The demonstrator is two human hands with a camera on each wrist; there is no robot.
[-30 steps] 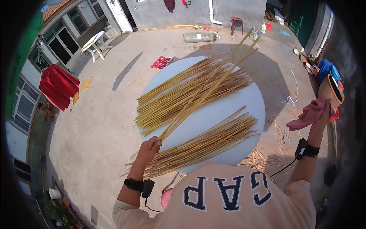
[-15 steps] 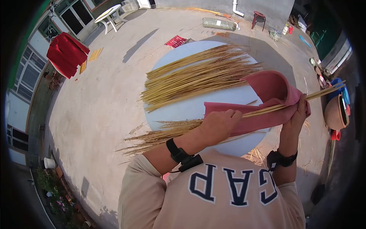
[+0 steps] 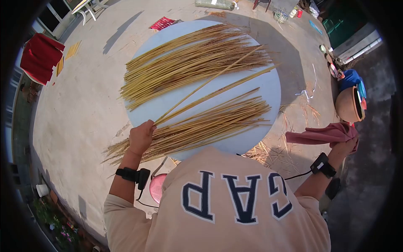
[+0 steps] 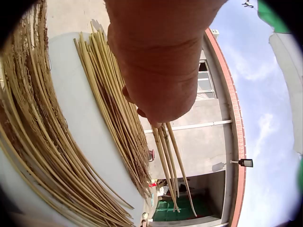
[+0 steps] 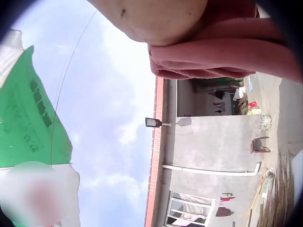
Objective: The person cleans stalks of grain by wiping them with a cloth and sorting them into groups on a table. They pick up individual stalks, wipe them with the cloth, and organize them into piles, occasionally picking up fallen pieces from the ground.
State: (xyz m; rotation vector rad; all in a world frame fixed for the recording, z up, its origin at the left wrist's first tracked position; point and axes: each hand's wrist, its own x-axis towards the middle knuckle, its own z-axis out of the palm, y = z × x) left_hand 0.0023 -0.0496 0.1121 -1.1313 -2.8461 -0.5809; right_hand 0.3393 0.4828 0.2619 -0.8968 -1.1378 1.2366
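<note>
In the head view my left hand (image 3: 142, 135) grips a few long thin stalks (image 3: 235, 85) by one end, at the left side of a round pale table (image 3: 270, 86). Their far ends fan out over the tabletop, and the left wrist view shows the held stalks (image 4: 178, 158) jutting past my fingers. Off to the right, away from the table, my right hand (image 3: 345, 147) holds a bunched pink cloth (image 3: 317, 136). Folds of this cloth (image 5: 213, 56) hang from the hand in the right wrist view. A far pile of stalks (image 3: 180, 69) and a near pile (image 3: 218, 119) lie on the table.
Behind my right hand stands a clay pot (image 3: 347, 105) beside a blue container (image 3: 350, 79). Broken straw (image 3: 268, 155) litters the ground right of the table. A pink stool (image 3: 157, 187) is close below my left forearm. Red cloth (image 3: 40, 59) hangs at far left.
Half a second ago both hands were together over the table, the cloth wrapped about the stalks. Since then the right hand has drawn the cloth away rightward, and the left has moved back left with the stalks.
</note>
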